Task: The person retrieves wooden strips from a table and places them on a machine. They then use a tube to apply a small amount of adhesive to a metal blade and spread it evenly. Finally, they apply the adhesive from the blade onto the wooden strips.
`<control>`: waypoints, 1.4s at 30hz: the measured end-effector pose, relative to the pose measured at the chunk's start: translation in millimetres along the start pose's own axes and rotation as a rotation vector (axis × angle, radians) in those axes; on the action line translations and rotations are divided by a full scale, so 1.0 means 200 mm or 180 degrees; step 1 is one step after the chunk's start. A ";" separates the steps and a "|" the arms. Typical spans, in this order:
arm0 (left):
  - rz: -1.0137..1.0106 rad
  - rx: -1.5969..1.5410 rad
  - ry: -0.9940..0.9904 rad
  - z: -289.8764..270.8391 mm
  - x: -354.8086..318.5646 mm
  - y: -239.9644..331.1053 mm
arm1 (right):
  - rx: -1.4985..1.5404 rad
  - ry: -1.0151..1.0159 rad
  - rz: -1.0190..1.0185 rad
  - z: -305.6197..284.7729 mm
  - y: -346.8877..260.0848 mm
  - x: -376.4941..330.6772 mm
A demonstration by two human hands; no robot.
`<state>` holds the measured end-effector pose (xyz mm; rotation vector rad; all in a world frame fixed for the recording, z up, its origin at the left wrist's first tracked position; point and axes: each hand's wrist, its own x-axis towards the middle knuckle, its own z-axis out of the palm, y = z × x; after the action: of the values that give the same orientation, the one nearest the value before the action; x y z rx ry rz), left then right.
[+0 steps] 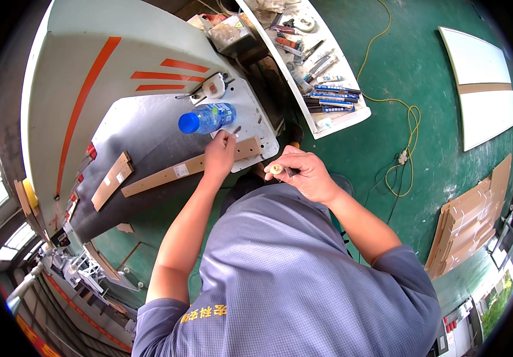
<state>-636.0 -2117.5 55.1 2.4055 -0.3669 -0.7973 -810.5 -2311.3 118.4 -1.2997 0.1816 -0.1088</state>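
Note:
My left hand point(219, 156) is at the pale metal table plate point(250, 110) of the machine, beside the near end of a long brown board strip point(167, 177). Its fingers are pinched together; what they hold, if anything, is hidden. Just beyond the fingertips lies a blue-capped plastic bottle point(212, 118) on its side. In front of my body, off the plate's edge, my right hand point(307, 174) is closed round a slim dark tool with a pale, round, yellowish end point(277, 169). Its exact kind does not show.
A shorter brown board point(112, 180) lies on the machine's dark bed. Ahead, a white tray point(342, 124) carries several markers and hand tools. A yellow cable point(412, 128) snakes over the green floor. At right are a white panel point(485, 83) and stacked cardboard point(470, 217).

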 end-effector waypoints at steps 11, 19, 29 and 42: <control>0.0296 0.1314 0.0359 0.08 0.04 -0.03 | 0.0468 0.0154 0.0566 -0.09 0.00 -0.07; 0.0321 0.0800 0.0146 0.02 -0.09 0.14 | 0.0849 0.0498 0.0689 -0.20 0.01 -0.15; 0.2058 0.0987 -0.0578 0.51 0.38 0.80 | 0.0417 0.1205 0.0762 -0.33 0.09 -0.34; 0.2107 0.3603 -0.1137 0.84 0.94 0.82 | 0.0619 0.1850 0.0743 -0.37 0.19 -0.55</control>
<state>-604.0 -2401.0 -43.9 2.7017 -2.0860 -0.7877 -932.8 -2351.4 70.0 -1.0170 0.7973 -0.2965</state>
